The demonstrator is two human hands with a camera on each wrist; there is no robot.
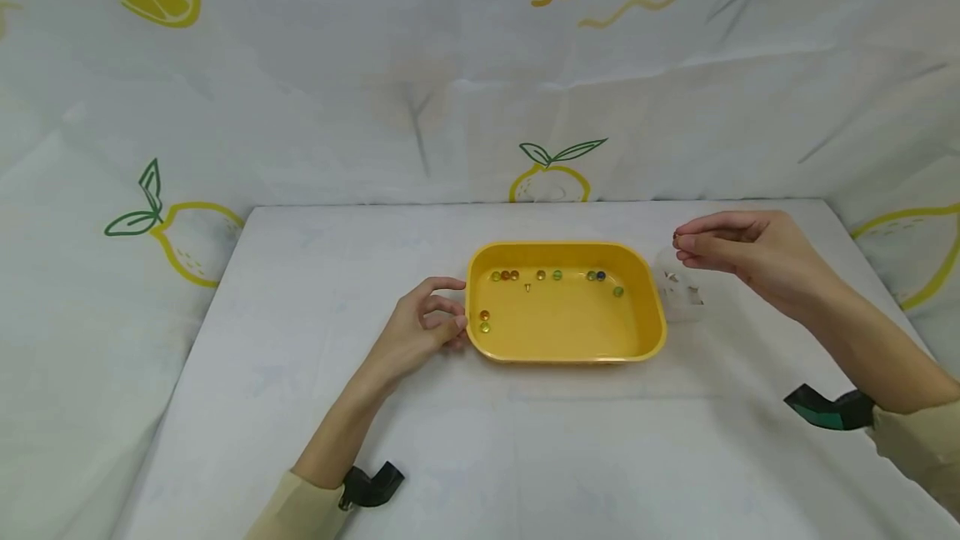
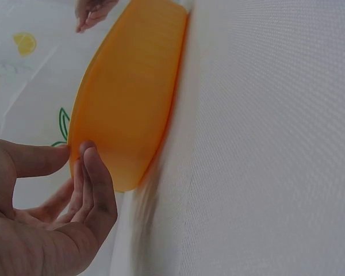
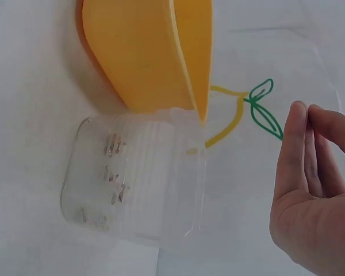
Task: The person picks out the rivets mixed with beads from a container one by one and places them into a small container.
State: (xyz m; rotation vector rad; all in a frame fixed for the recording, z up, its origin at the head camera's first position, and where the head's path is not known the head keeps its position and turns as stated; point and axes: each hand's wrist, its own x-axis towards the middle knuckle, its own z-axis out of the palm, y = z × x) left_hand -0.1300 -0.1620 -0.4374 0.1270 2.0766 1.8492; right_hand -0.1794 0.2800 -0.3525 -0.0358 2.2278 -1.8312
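My left hand [image 1: 431, 317] touches the left end of a yellow tray [image 1: 566, 357], its fingertips against the rim and outer wall in the left wrist view. Several glass marbles [image 1: 557, 275] lie in the tray, mostly along its far side. Among them is a small gold-coloured pin, perhaps a thumbtack [image 1: 527, 287]. Beyond the tray's right end, my right hand [image 1: 753, 252] is raised and pinches a small reddish-brown thing [image 1: 676, 239] between thumb and fingertips; its kind is too small to tell. In the right wrist view the right hand's fingertips meet, hiding it.
A clear plastic box [image 3: 144, 213] stands against the tray's right end, holding several small metallic pieces [image 3: 115, 144]. White cloth [image 1: 337, 273] covers the table. A lemon-printed curtain [image 1: 375, 90] rises behind the table's back edge and at both sides.
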